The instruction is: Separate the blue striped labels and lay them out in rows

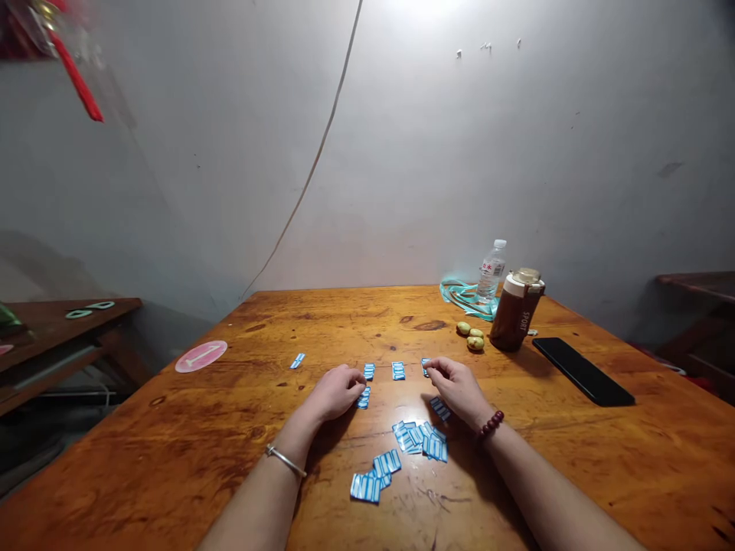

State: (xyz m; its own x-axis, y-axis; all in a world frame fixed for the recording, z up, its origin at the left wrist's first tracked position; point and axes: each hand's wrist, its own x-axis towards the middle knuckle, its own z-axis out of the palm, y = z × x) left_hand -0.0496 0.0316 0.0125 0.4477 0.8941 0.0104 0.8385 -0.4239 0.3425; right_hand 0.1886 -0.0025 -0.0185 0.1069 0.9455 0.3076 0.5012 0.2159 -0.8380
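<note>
My right hand [458, 389] pinches a small blue-and-white striped card [425, 365] at the right end of a short row. Partly under its shadow lies a tilted striped card [440, 408]. My left hand [338, 392] is bent, its fingertips at the edge of another striped card [364, 397]; the fingers partly hide that contact. Two cards of the row stand between the hands: one card [369, 372] just beyond my left fingers and one card [398, 371] in the middle. Closer to me, loose overlapping cards [410, 438] and a smaller heap [373, 478] lie spread out.
A lone card [297, 360] and a pink round disc [200, 357] lie on the wooden table [230, 451] to the left. Toward the right are several yellowish egg-shaped things [475, 343], a brown bottle [517, 314], a water bottle [492, 272], a turquoise ribbon [459, 295] and a black phone [583, 371].
</note>
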